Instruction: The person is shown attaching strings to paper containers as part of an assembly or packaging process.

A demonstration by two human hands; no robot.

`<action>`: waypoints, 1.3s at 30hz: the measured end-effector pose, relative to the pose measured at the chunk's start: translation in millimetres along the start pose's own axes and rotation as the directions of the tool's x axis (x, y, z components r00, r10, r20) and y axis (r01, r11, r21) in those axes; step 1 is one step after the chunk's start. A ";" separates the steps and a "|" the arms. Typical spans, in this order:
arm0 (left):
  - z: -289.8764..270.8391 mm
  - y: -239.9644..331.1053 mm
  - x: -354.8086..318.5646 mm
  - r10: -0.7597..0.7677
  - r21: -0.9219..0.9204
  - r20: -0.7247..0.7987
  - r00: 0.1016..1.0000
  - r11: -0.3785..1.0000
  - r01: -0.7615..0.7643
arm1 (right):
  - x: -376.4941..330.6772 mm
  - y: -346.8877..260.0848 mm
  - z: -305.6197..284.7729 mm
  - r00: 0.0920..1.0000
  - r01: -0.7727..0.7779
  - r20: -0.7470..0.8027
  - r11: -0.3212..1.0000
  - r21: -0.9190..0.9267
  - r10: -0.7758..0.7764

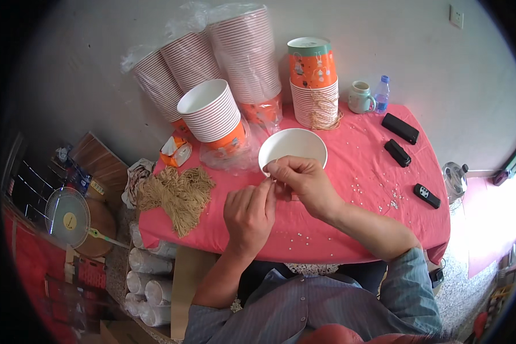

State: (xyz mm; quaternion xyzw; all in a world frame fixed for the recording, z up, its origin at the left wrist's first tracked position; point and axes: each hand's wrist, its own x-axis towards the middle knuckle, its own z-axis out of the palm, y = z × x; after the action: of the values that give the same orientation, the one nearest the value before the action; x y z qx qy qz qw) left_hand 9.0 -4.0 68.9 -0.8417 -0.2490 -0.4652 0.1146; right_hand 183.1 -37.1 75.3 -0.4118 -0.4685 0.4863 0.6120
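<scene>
A white paper bucket [304, 143] is right behind my hands, its opening turned up toward me and its lower part hidden. My right hand [308, 182] is closed in a pinch near the left side of its rim. Just below and left of it, my left hand [251, 215] is also closed, its fingertips meeting those of the right. Whatever is between the fingers is too small to make out. Left of my left hand lies a bundle of tan cords [178, 198].
Nested paper buckets [215, 117] and wrapped stacks [241, 54] line the back left. Another stack [314, 100] with cords hanging stands behind. A mug [360, 97], bottle [382, 92], two black cases [400, 128], a remote [426, 196] and small white bits [394, 200] lie right.
</scene>
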 end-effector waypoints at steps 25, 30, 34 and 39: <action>53.0 -0.3 26.1 0.101 -0.388 0.487 0.867 0.915 0.112 | -18.5 -113.7 -122.9 0.893 0.040 -0.122 0.346 -0.937 -0.434; 44.6 -14.8 25.9 -0.215 -0.516 0.566 0.796 0.661 0.545 | 11.0 -78.9 -118.3 0.955 0.106 -0.021 0.406 -0.908 -0.297; 40.0 -47.0 13.1 -0.229 -0.617 0.616 0.753 0.454 0.643 | 41.7 -42.7 -121.0 0.953 0.300 0.215 0.579 -0.758 -0.211; 32.5 -63.4 -1.1 -0.330 -0.702 0.593 0.735 0.236 0.672 | 58.2 -2.5 -105.3 0.989 0.103 0.149 0.797 -0.595 -0.017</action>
State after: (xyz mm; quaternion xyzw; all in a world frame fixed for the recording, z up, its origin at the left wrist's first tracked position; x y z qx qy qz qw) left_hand -1.3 63.4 47.9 -0.7023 -0.2400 -0.3887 -0.5460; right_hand 291.2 14.5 64.3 -0.5351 -0.6519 0.3199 0.4317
